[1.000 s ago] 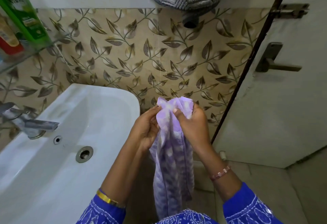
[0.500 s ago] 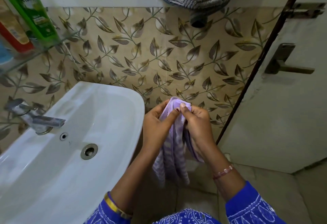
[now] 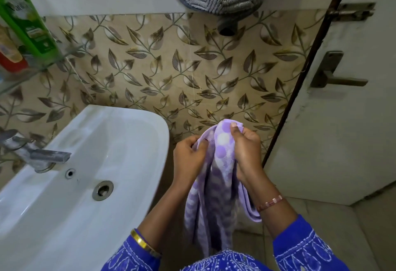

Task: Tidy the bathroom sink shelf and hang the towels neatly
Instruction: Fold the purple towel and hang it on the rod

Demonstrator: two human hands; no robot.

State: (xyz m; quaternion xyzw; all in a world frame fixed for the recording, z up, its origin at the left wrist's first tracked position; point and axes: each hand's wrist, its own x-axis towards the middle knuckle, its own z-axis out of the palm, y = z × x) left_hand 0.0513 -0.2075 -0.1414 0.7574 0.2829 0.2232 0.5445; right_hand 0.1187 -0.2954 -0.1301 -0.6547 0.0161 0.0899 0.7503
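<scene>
Spread wider since earlier: towel (image 3: 216, 176) pinched by left hand (image 3: 188, 157) and right hand (image 3: 244, 153), opening its bunched edge for hanging.

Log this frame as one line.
left hand: grips purple towel | right hand: grips towel top | towel: hanging beside sink
</scene>
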